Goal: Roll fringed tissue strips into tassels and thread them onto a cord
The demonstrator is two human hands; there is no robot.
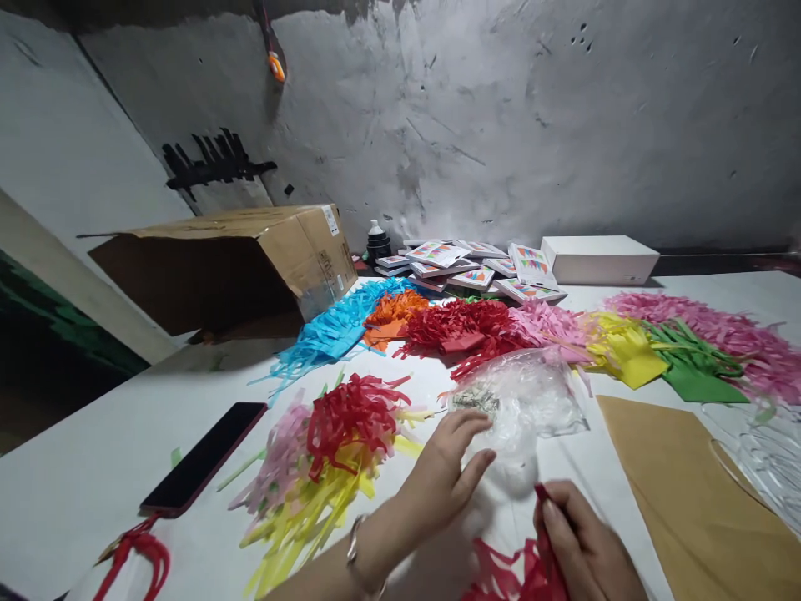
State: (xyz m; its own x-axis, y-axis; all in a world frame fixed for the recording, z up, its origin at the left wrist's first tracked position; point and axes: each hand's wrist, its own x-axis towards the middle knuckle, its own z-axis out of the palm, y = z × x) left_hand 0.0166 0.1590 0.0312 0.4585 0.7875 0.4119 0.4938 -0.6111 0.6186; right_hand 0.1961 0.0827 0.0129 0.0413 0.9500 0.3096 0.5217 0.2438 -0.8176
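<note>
My right hand (585, 542) is closed round the twisted end of a red paper tassel (510, 572), whose cut strips hang down past the lower picture edge. Fingers apart, my left hand (450, 463) reaches over the near edge of a clear plastic bag (531, 392). Small metallic-looking pieces (476, 401) lie in or on that bag, close to the left fingertips; their kind is too small to make out. Left of this hand rests a pile of finished-looking tassels, red (350, 421), yellow (313, 517) and pink (281, 459).
Bunches of fringed paper, blue (341, 330), orange (394, 313), dark red (463, 330), yellow (626, 351) and green (694, 367), line the table's middle. Behind are flat boxes (438, 255), a white box (597, 259) and an open carton (319, 259). A phone (204, 459) lies left, brown paper (701, 501) right.
</note>
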